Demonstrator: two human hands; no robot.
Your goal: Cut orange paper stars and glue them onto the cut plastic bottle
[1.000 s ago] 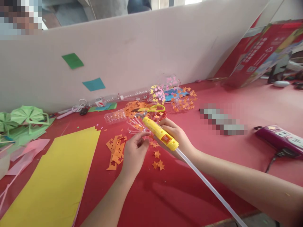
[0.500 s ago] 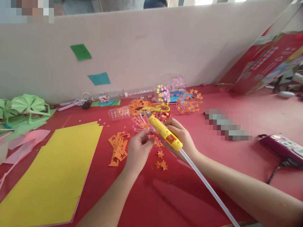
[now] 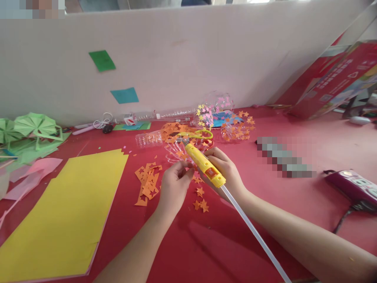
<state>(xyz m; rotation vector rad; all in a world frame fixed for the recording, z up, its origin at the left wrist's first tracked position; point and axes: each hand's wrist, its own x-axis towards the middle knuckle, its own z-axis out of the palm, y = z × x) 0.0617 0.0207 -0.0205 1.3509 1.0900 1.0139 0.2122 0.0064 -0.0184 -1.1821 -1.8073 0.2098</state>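
My right hand (image 3: 225, 171) is wrapped around a yellow hot glue gun (image 3: 204, 163). A long clear glue stick (image 3: 253, 230) runs out of its back end toward me. The gun's nozzle points away, over a clear plastic bottle cut into curled strips (image 3: 173, 151) with orange stars on it. My left hand (image 3: 176, 181) is closed in a pinch beside that bottle, and what its fingertips hold is too small to make out. Loose orange paper stars (image 3: 202, 205) lie between my wrists. Orange paper scraps with star-shaped holes (image 3: 149, 182) lie left of my left hand.
Yellow paper sheets (image 3: 67, 208) lie at the left, near green folded paper (image 3: 35, 125). Yellow-handled scissors (image 3: 203, 135) and star-covered plastic pieces (image 3: 238, 126) are at the back, before a white panel (image 3: 176, 63). A purple device (image 3: 350, 186) with a cord is at the right.
The view has tilted and shifted slightly. Both hands and the glue gun keep nearly the same place over the cut bottle.
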